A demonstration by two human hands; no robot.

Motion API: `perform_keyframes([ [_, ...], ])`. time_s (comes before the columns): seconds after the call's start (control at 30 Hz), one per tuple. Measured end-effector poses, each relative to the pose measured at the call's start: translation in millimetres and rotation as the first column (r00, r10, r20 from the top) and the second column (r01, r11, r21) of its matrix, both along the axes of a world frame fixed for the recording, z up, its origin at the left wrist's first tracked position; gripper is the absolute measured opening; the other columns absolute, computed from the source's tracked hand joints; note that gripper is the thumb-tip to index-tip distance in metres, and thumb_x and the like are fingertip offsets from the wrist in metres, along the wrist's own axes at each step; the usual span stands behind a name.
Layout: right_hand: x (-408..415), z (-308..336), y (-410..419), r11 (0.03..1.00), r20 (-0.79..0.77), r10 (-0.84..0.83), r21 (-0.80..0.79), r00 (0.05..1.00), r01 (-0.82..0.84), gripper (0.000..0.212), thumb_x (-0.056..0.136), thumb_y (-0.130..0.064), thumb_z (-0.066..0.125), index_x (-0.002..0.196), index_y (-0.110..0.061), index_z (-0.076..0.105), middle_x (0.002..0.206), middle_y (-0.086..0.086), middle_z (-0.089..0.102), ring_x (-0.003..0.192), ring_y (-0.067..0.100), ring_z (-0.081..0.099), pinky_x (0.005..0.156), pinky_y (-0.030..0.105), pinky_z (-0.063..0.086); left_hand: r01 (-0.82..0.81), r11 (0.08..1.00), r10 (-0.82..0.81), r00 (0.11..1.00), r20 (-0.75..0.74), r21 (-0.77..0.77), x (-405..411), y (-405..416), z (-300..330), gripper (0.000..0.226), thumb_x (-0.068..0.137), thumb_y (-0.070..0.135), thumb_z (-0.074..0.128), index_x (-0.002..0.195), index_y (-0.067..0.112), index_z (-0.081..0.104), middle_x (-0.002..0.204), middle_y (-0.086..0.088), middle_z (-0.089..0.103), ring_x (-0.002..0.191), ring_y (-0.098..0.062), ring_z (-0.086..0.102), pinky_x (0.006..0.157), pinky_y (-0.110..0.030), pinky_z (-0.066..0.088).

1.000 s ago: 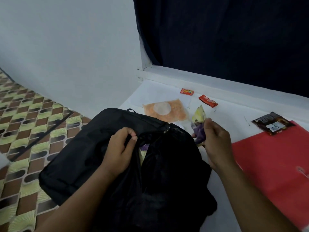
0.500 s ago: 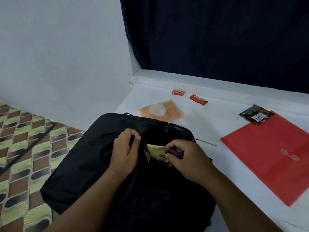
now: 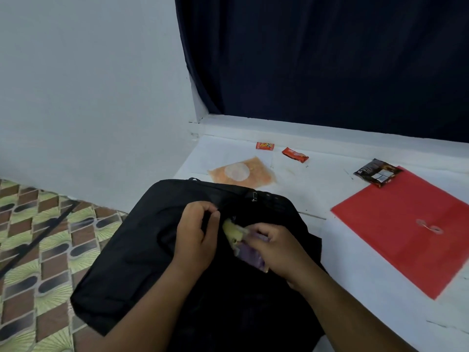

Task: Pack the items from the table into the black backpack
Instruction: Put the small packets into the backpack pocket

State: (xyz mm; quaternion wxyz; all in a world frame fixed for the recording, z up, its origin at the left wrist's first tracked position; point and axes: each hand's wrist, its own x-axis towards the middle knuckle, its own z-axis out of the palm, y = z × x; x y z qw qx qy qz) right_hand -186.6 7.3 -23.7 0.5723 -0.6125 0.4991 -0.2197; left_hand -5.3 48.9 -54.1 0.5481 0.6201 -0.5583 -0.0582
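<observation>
Black fabric fills the near frame: the backpack (image 3: pixel 142 252) lies half on the white table (image 3: pixel 330 250), its left part hanging out over patterned floor tiles (image 3: pixel 38 250). The left hand (image 3: pixel 196 235) sits on the bag's upper face, fingers curled and pinching the edge of the opening, with the thumb meeting the fingertips on a fold of cloth. Just right of it, in the gap of the opening, a yellow and purple packet (image 3: pixel 239 238) pokes out, yellow end toward the left hand and purple end under the right. The right hand (image 3: pixel 276 250) grips that packet from above, its fingers bent round the purple part, knuckles up, wrist running back toward the lower right. A metal zip pull (image 3: pixel 253 196) shows on the bag's far edge, beyond both hands.

Past the hands, on the table, lies an orange pouch (image 3: pixel 243 172) with a pale round patch, touching the bag's far rim. Farther off, near the window ledge, are a small red sachet (image 3: pixel 265 146) and, to its right, a red bar (image 3: pixel 295 154). Well right of the right hand rests a red folder (image 3: pixel 406 224), with a dark wrapper (image 3: pixel 377 172) overlapping its far corner. A dark curtain (image 3: pixel 330 59) hangs behind.
</observation>
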Motion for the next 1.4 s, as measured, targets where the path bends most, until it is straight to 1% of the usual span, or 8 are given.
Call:
perform_keyframes([
  [0.17, 2.7, -4.4, -2.9, 0.93, -0.401, 0.147, -0.256, 0.904, -0.264, 0.008, 0.084, -0.028, 0.073, 0.09, -0.025, 0.077, 0.087, -0.009, 0.075, 0.08, 0.003, 0.068, 0.068, 0.018, 0.053, 0.005, 1.0, -0.005, 1.0, -0.01, -0.009, -1.6, 3.8, 4.2, 0.01, 0.094, 0.031, 0.053, 0.092, 0.041, 0.055, 0.096, 0.015, 0.062, 0.093, -0.017, 0.063, 0.081, -0.04, 0.053],
  [0.4, 17.1, 3.0, -7.1, 0.97, 0.283, -0.131, 0.236, 0.95, 0.063, 0.013, 0.095, -0.01, 0.064, 0.106, -0.009, 0.07, 0.089, 0.007, 0.075, 0.079, 0.016, 0.071, 0.067, 0.028, 0.058, 0.004, 0.999, -0.005, 0.999, -0.039, -0.035, -4.4, 12.1, 12.5, 0.011, 0.094, 0.03, 0.057, 0.094, 0.041, 0.058, 0.095, 0.01, 0.064, 0.093, -0.02, 0.064, 0.081, -0.044, 0.053],
  [0.53, 12.7, -1.8, -3.3, 0.978, 0.199, 0.115, 0.147, 0.973, -0.146, 0.026, 0.097, -0.008, 0.061, 0.121, -0.017, 0.067, 0.105, -0.001, 0.075, 0.092, 0.01, 0.071, 0.07, 0.024, 0.057, -0.002, 0.999, 0.0, 1.0, -0.025, -0.054, -8.2, 13.1, 23.6, 0.005, 0.093, 0.026, 0.057, 0.094, 0.028, 0.061, 0.095, 0.007, 0.064, 0.092, -0.021, 0.064, 0.08, -0.044, 0.053],
  [0.77, 5.4, -2.1, -3.0, 0.999, 0.477, -0.021, 0.053, 0.879, -0.005, 0.036, 0.089, 0.001, 0.069, 0.116, -0.022, 0.066, 0.112, -0.005, 0.073, 0.104, 0.005, 0.069, 0.088, 0.021, 0.055, -0.015, 0.994, 0.03, 0.991, 0.131, -0.11, -15.4, 13.2, 42.3, 0.005, 0.093, 0.015, 0.059, 0.091, 0.014, 0.063, 0.095, 0.009, 0.064, 0.094, -0.02, 0.062, 0.082, -0.039, 0.051],
  [0.97, -9.3, -16.1, -12.8, 0.613, -0.12, 0.014, -0.783, 0.993, -0.103, 0.025, 0.087, -0.017, 0.07, 0.11, -0.024, 0.063, 0.111, -0.011, 0.054, 0.093, 0.002, 0.056, 0.072, 0.021, 0.053, -0.032, 0.995, 0.047, 0.986, 0.158, -0.094, -17.9, 9.8, 42.4, 0.005, 0.092, 0.011, 0.06, 0.09, 0.012, 0.064, 0.094, 0.009, 0.064, 0.094, -0.018, 0.061, 0.082, -0.037, 0.05],
  [1.17, -6.9, -12.5, -15.2, 0.643, -0.348, 0.297, -0.615, 0.889, -0.456, 0.029, 0.091, -0.022, 0.061, 0.119, -0.019, 0.068, 0.122, -0.001, 0.065, 0.109, 0.018, 0.059, 0.094, 0.032, 0.049, -0.06, 0.996, 0.068, 0.988, 0.138, -0.067, -18.4, 9.6, 37.6, 0.006, 0.092, 0.01, 0.06, 0.09, 0.014, 0.064, 0.094, 0.01, 0.064, 0.094, -0.016, 0.061, 0.083, -0.032, 0.049],
  [1.3, 0.5, -14.5, -15.3, 0.533, -0.641, 0.35, -0.463, 0.683, -0.708, 0.061, 0.101, -0.027, 0.045, 0.157, -0.027, 0.023, 0.166, -0.01, 0.011, 0.139, 0.022, 0.028, 0.113, 0.039, 0.03, -0.06, 0.996, 0.068, 0.989, 0.132, -0.06, -17.0, 9.4, 37.6, 0.008, 0.093, 0.019, 0.057, 0.091, 0.015, 0.064, 0.095, 0.013, 0.063, 0.095, -0.016, 0.062, 0.084, -0.026, 0.048],
  [1.4, 0.2, -14.6, -18.4, 0.549, -0.6, 0.362, -0.482, 0.714, -0.683, 0.06, 0.102, -0.026, 0.045, 0.157, -0.028, 0.022, 0.166, -0.012, 0.009, 0.141, 0.022, 0.028, 0.115, 0.037, 0.028, -0.076, 0.997, 0.079, 0.989, 0.126, -0.03, -16.1, 9.4, 33.2, 0.009, 0.094, 0.023, 0.056, 0.092, 0.018, 0.063, 0.095, 0.014, 0.063, 0.095, -0.015, 0.061, 0.084, -0.022, 0.046],
])
